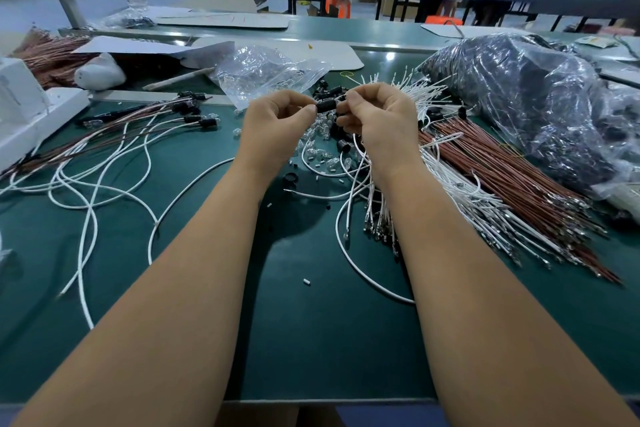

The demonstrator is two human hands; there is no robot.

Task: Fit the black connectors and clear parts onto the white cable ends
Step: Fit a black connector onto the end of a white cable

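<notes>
above mid-tabletop, toward far edge: left hand (277, 121) and right hand (377, 118) raised close together, both pinching one black connector (327, 105) between fingertips. white cable (356, 149) trailing down from under right hand; whether its end already sits inside connector: cannot tell, hidden by fingers.

risks, judged:
- small smooth barrel, fingertip grip only; slip likely to drop it among loose connectors (341, 142) and clear parts (322, 156) directly below, hard to pick back out.
- forcing cable end in at an angle likely to bend its metal terminal or leave it half-seated.
- hanging cable close to white cable bundle (460, 191); snagging there could tug the piece loose.
- clear parts look like thin glassy bulbs; heavy pressing could crack one.

materials: green tabletop (311, 340) matte, flat. connector dull black, short cylinder. cables thin, white, limp, looping. brown wire bundle (512, 177) toward right edge, straight, metal-tipped. finished leads (194, 114) toward left edge, black-capped. crinkled clear bag (263, 73) near far edge.
</notes>
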